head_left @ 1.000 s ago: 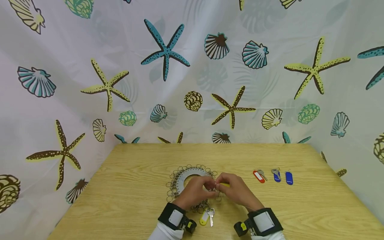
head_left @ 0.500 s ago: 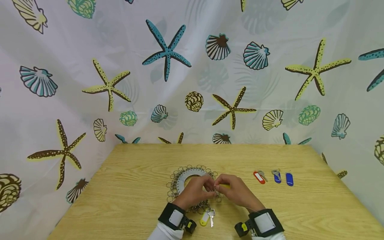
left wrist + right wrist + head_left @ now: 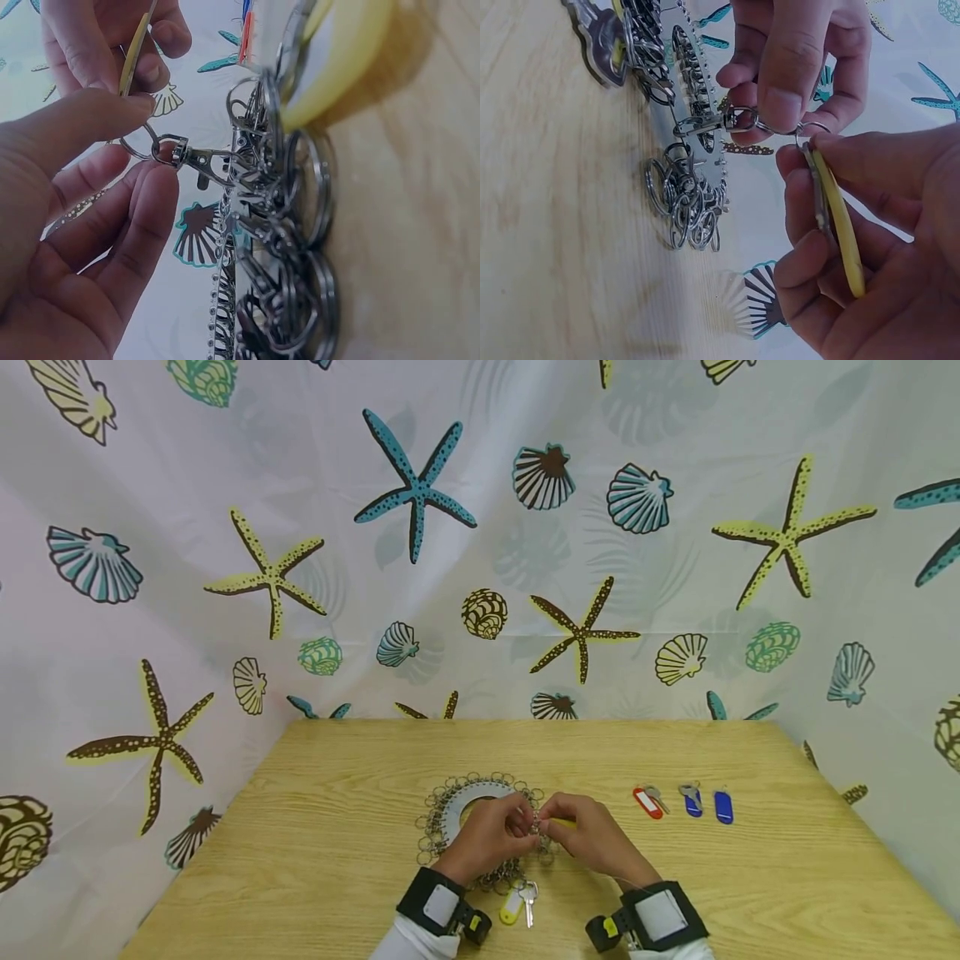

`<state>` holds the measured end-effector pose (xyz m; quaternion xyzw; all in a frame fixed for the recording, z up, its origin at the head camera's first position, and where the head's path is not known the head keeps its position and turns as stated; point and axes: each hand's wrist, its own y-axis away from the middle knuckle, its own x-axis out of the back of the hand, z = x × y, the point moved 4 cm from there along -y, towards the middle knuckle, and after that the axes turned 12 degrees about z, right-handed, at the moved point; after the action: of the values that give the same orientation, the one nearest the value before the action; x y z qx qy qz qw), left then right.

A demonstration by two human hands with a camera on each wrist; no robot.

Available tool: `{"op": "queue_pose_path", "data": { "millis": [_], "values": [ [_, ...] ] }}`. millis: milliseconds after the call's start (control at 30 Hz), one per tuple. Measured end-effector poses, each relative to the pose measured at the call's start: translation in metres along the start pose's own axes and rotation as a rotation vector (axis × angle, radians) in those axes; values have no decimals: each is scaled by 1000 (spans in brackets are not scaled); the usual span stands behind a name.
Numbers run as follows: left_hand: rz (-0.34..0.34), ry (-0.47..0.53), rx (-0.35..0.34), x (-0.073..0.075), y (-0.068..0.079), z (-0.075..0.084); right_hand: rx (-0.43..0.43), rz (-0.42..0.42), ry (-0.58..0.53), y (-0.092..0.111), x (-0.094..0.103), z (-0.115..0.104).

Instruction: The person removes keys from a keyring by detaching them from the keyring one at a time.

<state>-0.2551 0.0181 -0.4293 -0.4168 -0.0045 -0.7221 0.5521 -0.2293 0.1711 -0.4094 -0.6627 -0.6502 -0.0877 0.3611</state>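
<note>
In the head view my left hand (image 3: 487,837) and right hand (image 3: 594,839) meet over the right side of a flat metal ring plate (image 3: 453,817), edged with several snap hooks and split rings. Thumb and fingers of my left hand pinch the split ring (image 3: 135,144) of one swivel snap hook (image 3: 196,159), whose hook end reaches the plate's edge. My right hand grips a yellow key tag (image 3: 841,225) with a key (image 3: 817,196) lying along it. The tag's top end touches that split ring; whether it is threaded on, I cannot tell.
Just below the plate lie another yellow key tag (image 3: 512,904) and its key (image 3: 528,903). To the right are a red key tag (image 3: 647,802) with a key, a blue tag (image 3: 692,802) with a key, and another blue tag (image 3: 723,807). A patterned curtain (image 3: 480,552) surrounds the table.
My left hand's fingertips have shifted slightly left, widening the gap to the right hand's fingers. Both hands otherwise keep nearly the same place, and the tags on the table have not moved.
</note>
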Motion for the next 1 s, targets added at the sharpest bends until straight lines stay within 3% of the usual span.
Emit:
{"op": "queue_pose_path", "data": {
  "millis": [400, 733, 867, 1000],
  "values": [
    [39, 3, -52, 0, -2, 2, -49, 72, 14, 0, -3, 6],
    [59, -23, -75, -1, -2, 3, -278, 150, -43, -1, -9, 12],
    [59, -30, -70, -2, -2, 3, -280, 176, -22, -1, -9, 11],
    [41, -26, -52, -3, -2, 1, -226, 160, -20, -1, -6, 9]
  ]
}}
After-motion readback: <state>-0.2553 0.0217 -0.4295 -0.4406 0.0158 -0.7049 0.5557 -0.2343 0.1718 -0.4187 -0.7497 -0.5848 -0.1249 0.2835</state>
